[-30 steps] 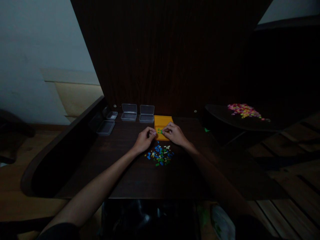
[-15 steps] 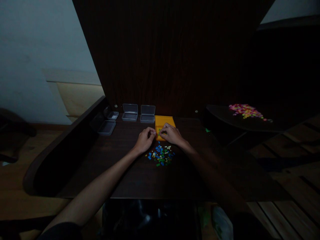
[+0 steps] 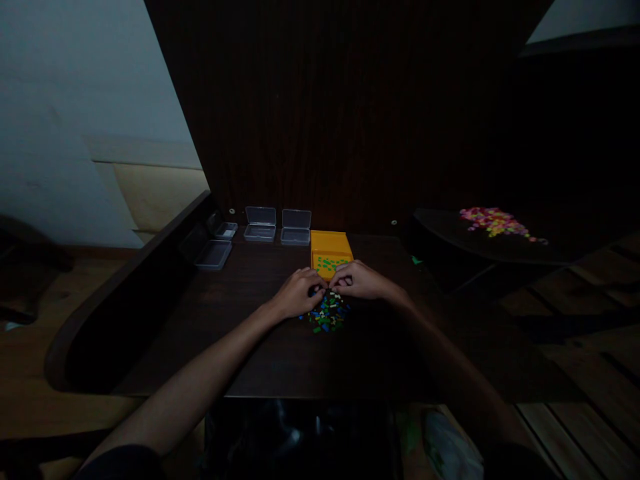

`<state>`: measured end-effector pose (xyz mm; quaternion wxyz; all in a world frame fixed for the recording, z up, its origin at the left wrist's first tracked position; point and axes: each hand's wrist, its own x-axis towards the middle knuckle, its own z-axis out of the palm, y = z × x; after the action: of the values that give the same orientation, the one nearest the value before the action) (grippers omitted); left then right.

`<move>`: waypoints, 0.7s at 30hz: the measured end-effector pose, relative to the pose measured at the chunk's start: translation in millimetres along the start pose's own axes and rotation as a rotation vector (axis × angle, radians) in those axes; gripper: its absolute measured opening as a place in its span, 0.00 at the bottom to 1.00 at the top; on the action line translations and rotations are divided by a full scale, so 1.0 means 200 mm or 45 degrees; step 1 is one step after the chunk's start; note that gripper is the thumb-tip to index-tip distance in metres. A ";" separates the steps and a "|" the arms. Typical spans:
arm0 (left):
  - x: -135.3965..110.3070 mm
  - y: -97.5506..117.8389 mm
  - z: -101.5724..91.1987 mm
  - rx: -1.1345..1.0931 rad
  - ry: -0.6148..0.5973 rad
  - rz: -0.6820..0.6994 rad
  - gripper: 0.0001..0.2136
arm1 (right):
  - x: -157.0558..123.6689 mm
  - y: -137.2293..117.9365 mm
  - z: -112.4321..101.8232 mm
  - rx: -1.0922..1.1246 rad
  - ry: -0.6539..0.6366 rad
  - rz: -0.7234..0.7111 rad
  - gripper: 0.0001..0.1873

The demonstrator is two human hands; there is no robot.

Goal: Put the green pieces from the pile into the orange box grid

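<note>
A heap of small toy bricks (image 3: 327,317) in blue, green, white and yellow lies on the dark tabletop. Over the heap's far left edge, my left hand (image 3: 302,292) has its fingers curled in a pinch. My right hand (image 3: 356,279) faces it from the right, thumb and fingers pressed together close to the left fingertips. Whatever the fingertips hold is too small to make out. Just beyond both hands stands an open yellow box (image 3: 329,241) with its lid folded back. Green bricks (image 3: 327,264) are scattered over its floor, partly hidden by my right hand.
Two open clear plastic cases (image 3: 260,232) (image 3: 295,236) stand left of the yellow box. Farther left are a shallow clear tray (image 3: 214,255) and a small clear case (image 3: 227,231). Colourful beads (image 3: 495,222) lie on a ledge at right. A raised side panel (image 3: 130,287) bounds the table's left.
Both hands have come back from the yellow box toward me, to the far edge of the brick heap. The green bricks in the box now show more fully.
</note>
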<state>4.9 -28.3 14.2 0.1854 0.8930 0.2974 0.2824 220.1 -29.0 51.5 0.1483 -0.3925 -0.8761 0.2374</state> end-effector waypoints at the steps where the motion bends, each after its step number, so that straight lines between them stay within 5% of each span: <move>1: 0.00 0.01 0.00 0.009 -0.036 0.019 0.07 | -0.02 -0.01 0.01 -0.003 -0.037 -0.004 0.07; 8: -0.01 0.04 -0.01 0.016 -0.172 0.071 0.08 | -0.08 -0.04 0.07 -0.088 -0.054 0.008 0.07; 21: -0.01 0.07 0.00 0.027 -0.204 0.044 0.09 | -0.11 -0.03 0.07 -0.091 0.030 0.073 0.07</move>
<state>9.7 -40.2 19.5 0.1940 0.9196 0.2692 0.2102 224.4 -52.8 41.4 0.1376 -0.4254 -0.8706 0.2055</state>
